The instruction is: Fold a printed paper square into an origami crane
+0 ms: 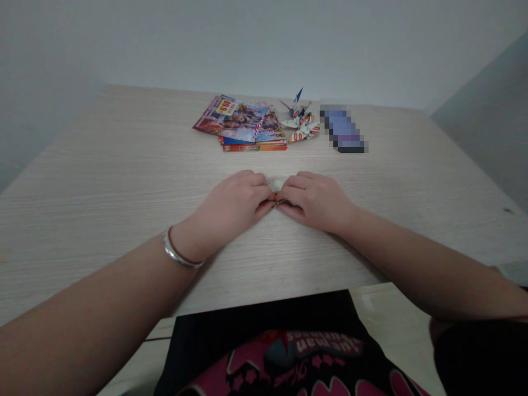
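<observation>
Between my two hands, just above the middle of the wooden table (pixel 124 181), is a small folded piece of paper (pixel 275 187), pale with some orange printing. My left hand (pixel 243 195) pinches its left side, thumb below and fingers curled over the top. From the other side my right hand (pixel 315 199) grips it the same way, and the fingertips of both hands almost meet. Most of the paper is hidden under the fingers, so its folded shape cannot be made out. A silver bangle (pixel 175 250) circles my left wrist.
Beyond my hands lies a stack of colourful printed leaflets (pixel 247 124). To its right sit several folded paper cranes (pixel 303 126), then a phone-like object (pixel 344 129), blurred into blocks. A pale wall (pixel 264 44) stands behind the table's far edge.
</observation>
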`<state>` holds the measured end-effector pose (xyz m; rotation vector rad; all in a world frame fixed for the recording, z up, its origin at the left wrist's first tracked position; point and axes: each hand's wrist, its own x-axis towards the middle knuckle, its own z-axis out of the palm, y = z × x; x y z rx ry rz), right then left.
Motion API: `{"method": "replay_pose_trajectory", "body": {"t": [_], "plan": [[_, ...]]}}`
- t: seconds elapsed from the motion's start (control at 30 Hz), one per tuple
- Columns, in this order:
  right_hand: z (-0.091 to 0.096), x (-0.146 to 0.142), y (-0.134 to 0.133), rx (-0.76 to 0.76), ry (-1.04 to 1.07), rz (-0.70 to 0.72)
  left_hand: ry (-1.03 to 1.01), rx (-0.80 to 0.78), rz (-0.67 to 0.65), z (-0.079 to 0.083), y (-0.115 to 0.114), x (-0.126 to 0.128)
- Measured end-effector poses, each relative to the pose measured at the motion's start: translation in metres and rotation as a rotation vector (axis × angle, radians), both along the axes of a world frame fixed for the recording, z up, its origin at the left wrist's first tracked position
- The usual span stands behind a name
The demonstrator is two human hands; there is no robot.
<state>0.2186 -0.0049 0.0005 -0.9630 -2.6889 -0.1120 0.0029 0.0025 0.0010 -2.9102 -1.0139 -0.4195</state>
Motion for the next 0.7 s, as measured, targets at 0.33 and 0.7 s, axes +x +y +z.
{"method": "replay_pose_trajectory", "body": {"t": [0.33, 0.7], "plan": [[0.003, 0.002, 0.007, -0.242, 0.140, -0.032, 0.002, -0.003, -0.031, 0.003, -0.002, -0.002], [-0.002, 0.005, 0.013, -0.381, 0.267, -0.211, -0.204, -0.275, 0.068, 0.000, 0.007, -0.003]]}}
